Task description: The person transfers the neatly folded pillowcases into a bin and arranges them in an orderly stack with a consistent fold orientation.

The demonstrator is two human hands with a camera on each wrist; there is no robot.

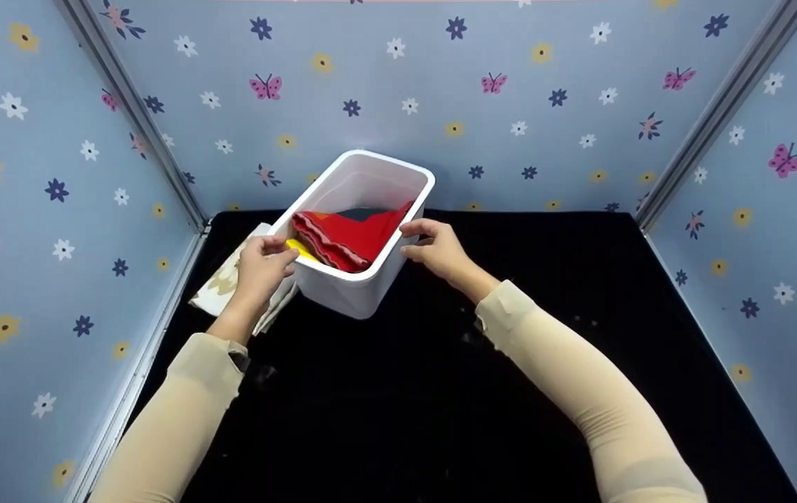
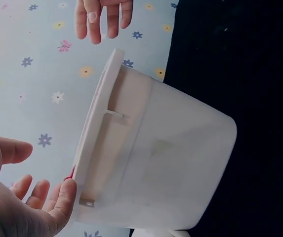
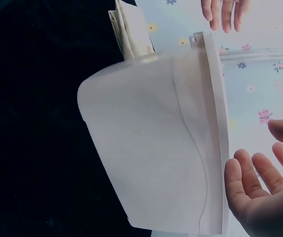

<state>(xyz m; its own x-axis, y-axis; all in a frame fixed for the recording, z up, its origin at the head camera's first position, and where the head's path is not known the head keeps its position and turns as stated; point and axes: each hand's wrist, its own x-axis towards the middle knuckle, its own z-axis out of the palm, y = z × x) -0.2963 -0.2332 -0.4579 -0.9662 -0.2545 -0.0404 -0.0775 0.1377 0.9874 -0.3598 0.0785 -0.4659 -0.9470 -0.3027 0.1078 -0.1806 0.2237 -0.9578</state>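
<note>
A white plastic bin stands at the back of the black surface, set at an angle. Inside lie a folded red cloth with pale-edged layers, a yellow piece at the near left corner and something dark grey behind. My left hand is at the bin's left rim, beside the yellow piece, fingers loosely bent. At the opposite rim, my right hand has its fingertips against the edge. Both wrist views show thumb and fingers spread apart, with fingertips right at the rim of the bin.
A folded cream cloth with a tan pattern lies left of the bin, partly behind my left hand. Light blue panels with flowers and butterflies enclose the back and sides, joined by metal corner posts.
</note>
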